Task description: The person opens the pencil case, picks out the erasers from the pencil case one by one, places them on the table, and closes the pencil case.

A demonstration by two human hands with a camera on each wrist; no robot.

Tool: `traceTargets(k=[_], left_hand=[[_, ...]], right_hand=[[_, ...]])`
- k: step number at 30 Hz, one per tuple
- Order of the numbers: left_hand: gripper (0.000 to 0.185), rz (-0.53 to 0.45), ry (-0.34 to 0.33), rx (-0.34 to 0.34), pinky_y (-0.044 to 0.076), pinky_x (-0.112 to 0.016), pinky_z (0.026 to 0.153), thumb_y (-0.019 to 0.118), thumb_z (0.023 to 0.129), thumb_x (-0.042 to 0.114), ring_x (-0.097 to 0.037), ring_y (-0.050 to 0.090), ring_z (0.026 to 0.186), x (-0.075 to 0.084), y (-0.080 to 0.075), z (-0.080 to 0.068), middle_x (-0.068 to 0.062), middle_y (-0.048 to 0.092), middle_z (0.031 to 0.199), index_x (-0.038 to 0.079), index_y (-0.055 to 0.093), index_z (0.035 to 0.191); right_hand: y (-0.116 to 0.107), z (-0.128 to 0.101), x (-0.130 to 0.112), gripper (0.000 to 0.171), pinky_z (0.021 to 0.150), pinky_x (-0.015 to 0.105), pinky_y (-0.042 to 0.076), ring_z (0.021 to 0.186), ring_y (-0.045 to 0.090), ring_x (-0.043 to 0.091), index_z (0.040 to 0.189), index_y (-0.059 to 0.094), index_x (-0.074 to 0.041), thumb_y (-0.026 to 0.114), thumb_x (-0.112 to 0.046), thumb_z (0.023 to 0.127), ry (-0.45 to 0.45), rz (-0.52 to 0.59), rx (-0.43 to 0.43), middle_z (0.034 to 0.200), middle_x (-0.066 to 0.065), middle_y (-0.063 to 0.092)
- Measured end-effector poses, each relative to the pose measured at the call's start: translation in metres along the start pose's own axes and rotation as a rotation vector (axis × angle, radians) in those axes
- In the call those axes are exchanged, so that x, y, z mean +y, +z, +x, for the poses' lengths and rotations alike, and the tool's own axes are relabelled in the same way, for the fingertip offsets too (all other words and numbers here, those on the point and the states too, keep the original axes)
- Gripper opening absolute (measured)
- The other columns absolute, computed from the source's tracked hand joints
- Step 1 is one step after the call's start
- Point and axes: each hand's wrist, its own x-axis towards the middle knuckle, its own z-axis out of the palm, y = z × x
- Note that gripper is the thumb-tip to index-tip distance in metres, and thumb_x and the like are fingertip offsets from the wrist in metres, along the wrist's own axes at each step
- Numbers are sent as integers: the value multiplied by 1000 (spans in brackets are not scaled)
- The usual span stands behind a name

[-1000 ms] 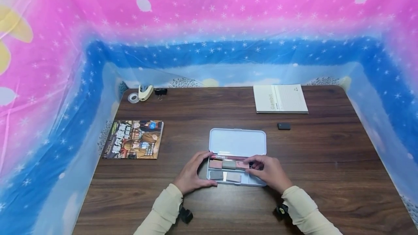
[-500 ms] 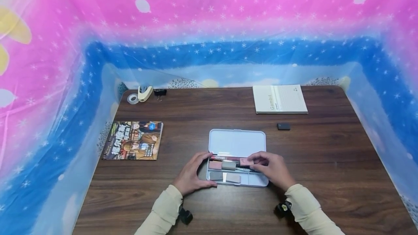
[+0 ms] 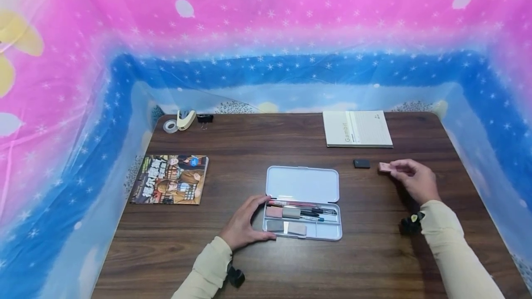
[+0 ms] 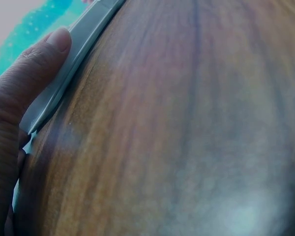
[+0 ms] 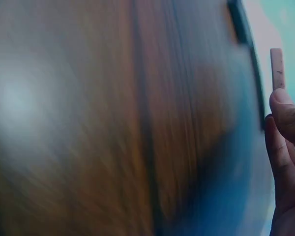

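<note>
A white pencil case [image 3: 302, 184] lies with its lid up in the middle of the table. My left hand [image 3: 243, 226] grips its left end, thumb at the front and fingers at the back; the left wrist view shows the thumb [image 4: 42, 61] on the case's edge. Away to the right, my right hand [image 3: 419, 182] pinches a pink eraser [image 3: 384, 167], which also shows in the right wrist view. Inside the case are another pink eraser [image 3: 274, 212], a grey eraser-like block [image 3: 291, 212], two pale blocks in the front compartment, and several pens [image 3: 326, 210].
Left of the held eraser lies a small black block [image 3: 361, 164]. A notebook [image 3: 365, 129] is at the back right. On the left is an illustrated book [image 3: 172, 180]; behind it are a tape roll [image 3: 170, 126], a stapler [image 3: 186, 120] and a binder clip [image 3: 205, 118].
My right hand has lifted the pink eraser out of the case and carried it right and back, near the black block. The pens beneath now show. My left hand has stayed at the case.
</note>
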Motion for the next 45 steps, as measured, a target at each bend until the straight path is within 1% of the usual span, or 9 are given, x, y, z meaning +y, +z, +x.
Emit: traceTargets(k=[5,12,21,26,30,33,36,41,45], left_hand=[[105,-8,-19,-14,46,-49,116,101,69,37,-26,54,137,0,1,-3,-10,53,149,12,48,155],[103,-7,-36,-22,45,-48,116,101,70,37,-26,53,138,1,2,-6,-9,53,150,13,47,155],[103,-10,-60,-19,44,-48,117,100,70,37,-25,53,139,0,1,-9,-9,53,150,13,48,156],[103,-12,-60,-16,45,-49,116,100,71,37,-26,53,139,0,0,-10,-9,52,151,14,47,156],[103,-2,-30,-10,46,-49,115,100,71,37,-26,53,137,-1,0,-8,-9,53,150,13,47,155],[103,3,-12,-10,47,-48,115,100,71,37,-25,54,137,-1,0,-5,-9,53,150,12,48,155],[103,0,-6,-11,47,-48,115,100,71,37,-25,54,137,-1,-1,-3,-9,53,149,12,47,155],[102,5,-6,-11,46,-49,116,100,72,38,-26,54,137,0,-2,-1,-9,53,150,12,47,155],[103,9,-23,-21,45,-48,117,100,71,38,-25,53,138,0,-3,0,-8,53,150,12,47,156]], right_hand=[[-6,15,21,20,66,6,45,79,53,-18,115,76,-2,78,-10,97,36,-64,-22,113,23,75],[-1,25,23,22,68,6,45,79,54,-16,117,77,-3,79,-9,96,77,-71,-29,113,23,75],[2,26,24,35,69,3,46,83,54,-20,134,71,-1,74,-10,100,120,13,-82,127,24,71],[1,26,25,42,72,5,47,87,55,-19,140,67,-2,74,-18,102,134,36,-124,133,24,69],[-4,23,22,52,75,6,49,91,59,-16,144,65,-5,76,-31,100,175,131,-103,128,13,73],[-1,14,1,52,77,7,51,92,66,-10,141,66,-3,79,-29,98,177,262,-47,115,2,77],[14,-4,-45,43,78,10,53,91,69,-4,134,68,4,80,-14,96,102,380,-42,105,1,78],[61,-49,-116,36,81,20,59,94,71,10,127,71,5,81,-4,93,20,541,-231,108,16,76],[98,-78,-147,32,83,23,61,95,75,14,123,75,1,82,-7,92,-39,521,-413,114,18,76]])
